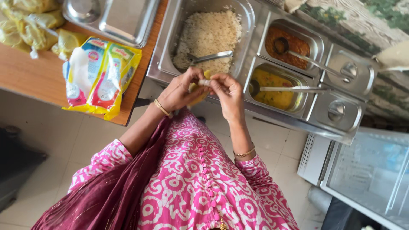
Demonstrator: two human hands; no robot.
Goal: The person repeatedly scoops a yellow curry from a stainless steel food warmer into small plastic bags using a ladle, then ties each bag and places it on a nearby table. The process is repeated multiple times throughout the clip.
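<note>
My left hand and my right hand meet in front of my chest, just before the steel food counter. Both pinch the twisted top of a small clear bag of yellow food, which hangs between my palms and is mostly hidden by my left hand. Each wrist wears a gold bangle. Right behind my hands sits a steel pan of cooked rice with a spoon lying in it.
Pans of yellow curry and red-brown curry hold ladles; two lidded pans stand to the right. A wooden table at left carries yellow-red packets, filled bags and a steel tray. A glass cabinet is at lower right.
</note>
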